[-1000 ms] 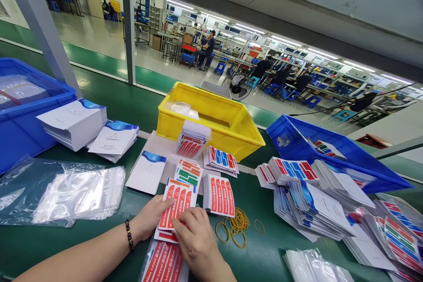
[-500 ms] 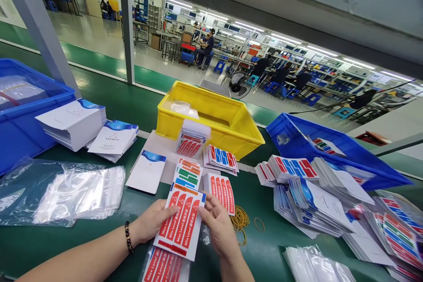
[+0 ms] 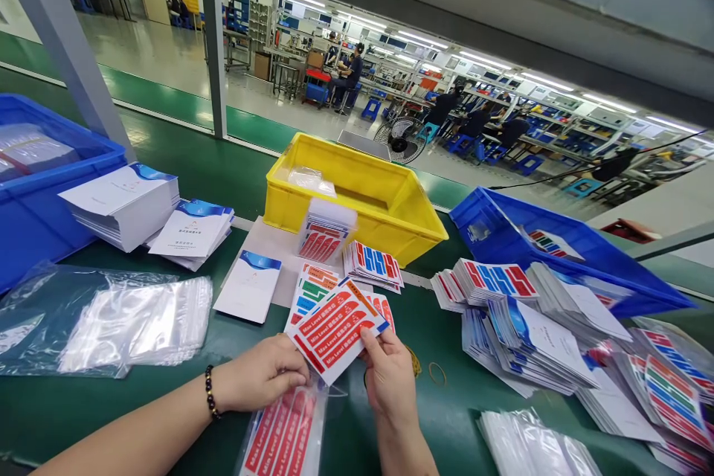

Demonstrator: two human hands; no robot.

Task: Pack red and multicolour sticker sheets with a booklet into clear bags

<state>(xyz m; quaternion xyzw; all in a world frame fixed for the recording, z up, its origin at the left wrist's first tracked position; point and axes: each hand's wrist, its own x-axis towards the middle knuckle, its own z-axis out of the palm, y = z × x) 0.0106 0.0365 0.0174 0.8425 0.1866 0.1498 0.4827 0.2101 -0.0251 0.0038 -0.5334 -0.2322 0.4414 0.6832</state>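
Observation:
My right hand [image 3: 390, 375] pinches a small stack of red-and-white label sheets [image 3: 338, 331] by its right end, and the stack is tilted above the bench. Just below its left corner, my left hand [image 3: 265, 372] is closed, its fingertips at the top edge of a clear plastic bag [image 3: 284, 431]. Red labels show through this bag, which lies at the front. Behind the held stack are a sheet with orange, green and blue labels [image 3: 312, 290] and a partly covered pile of red label sheets [image 3: 384, 306].
A yellow bin [image 3: 357, 219] stands at the back, between a blue bin [image 3: 50, 186] and another blue bin [image 3: 558, 253]. White booklets [image 3: 248, 286], clear bags [image 3: 139, 323], rubber bands [image 3: 438, 373] and label stacks [image 3: 496, 282] lie around on the green bench.
The label stack has turned from upright to slanted and shifted right and up in my right hand. My left hand has let go of it and moved to the bag's top edge.

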